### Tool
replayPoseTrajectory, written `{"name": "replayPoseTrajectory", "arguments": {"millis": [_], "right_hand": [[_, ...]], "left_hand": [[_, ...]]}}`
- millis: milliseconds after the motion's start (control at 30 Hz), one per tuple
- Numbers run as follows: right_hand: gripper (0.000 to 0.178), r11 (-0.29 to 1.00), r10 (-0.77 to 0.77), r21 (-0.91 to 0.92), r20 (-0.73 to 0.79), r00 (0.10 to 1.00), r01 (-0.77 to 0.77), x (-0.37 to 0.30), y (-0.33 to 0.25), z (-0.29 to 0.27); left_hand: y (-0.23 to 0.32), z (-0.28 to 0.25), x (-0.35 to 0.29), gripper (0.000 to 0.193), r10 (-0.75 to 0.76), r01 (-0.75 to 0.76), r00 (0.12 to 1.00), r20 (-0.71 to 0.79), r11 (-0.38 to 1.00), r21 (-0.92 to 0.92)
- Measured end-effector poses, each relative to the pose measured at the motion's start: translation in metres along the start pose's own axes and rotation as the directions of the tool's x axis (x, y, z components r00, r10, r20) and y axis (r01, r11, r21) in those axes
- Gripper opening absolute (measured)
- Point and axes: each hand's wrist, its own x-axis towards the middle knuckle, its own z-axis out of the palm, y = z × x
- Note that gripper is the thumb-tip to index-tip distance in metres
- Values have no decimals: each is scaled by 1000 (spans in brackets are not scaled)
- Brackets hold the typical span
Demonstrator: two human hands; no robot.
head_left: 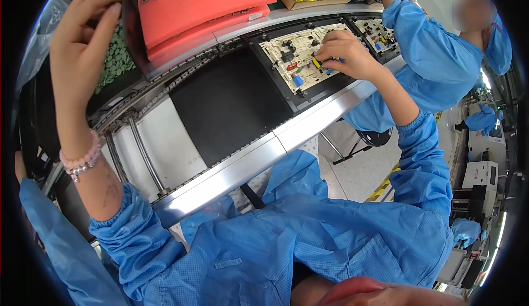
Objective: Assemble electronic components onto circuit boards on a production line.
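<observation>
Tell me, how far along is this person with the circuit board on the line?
Done: the circuit board already carries several black, blue and red parts. In hand: the right hand presses a small yellow part onto it. The left hand is raised by the red trays. Left: bare spots remain on the board.

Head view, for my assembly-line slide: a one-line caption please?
Right hand presses a yellow part onto a circuit board on the conveyor; left hand lifted.

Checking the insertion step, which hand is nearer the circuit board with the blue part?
Right. The right hand rests on the circuit board; the left hand is raised far left, by the red trays.
</observation>
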Motion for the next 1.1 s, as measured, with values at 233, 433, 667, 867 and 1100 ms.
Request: {"name": "replayPoseTrajectory", "arguments": {"millis": [233, 433, 667, 867, 1100], "right_hand": [[23, 988, -74, -137, 19, 997, 76, 21, -47, -38], [29, 996, -94, -19, -129, 987, 92, 51, -97, -48], [27, 921, -374, 62, -139, 917, 384, 102, -154, -34], [23, 936, -342, 52, -98, 935, 348, 98, -143, -31], [16, 978, -203, -69, -127, 971, 195, 130, -114, -45]], "left_hand": [[-21, -135, -20, 41, -394, 439, 879, -271, 889, 131], [-61, -136, -28, 37, -427, 505, 862, -273, 772, 387], [-121, -149, -109, 31, -919, 711, 382, -101, 222, 668], [-122, -135, -106, 50, -977, 730, 204, -54, 115, 673], [-80, -148, -82, 49, -874, 766, 411, -259, 177, 617]]}}
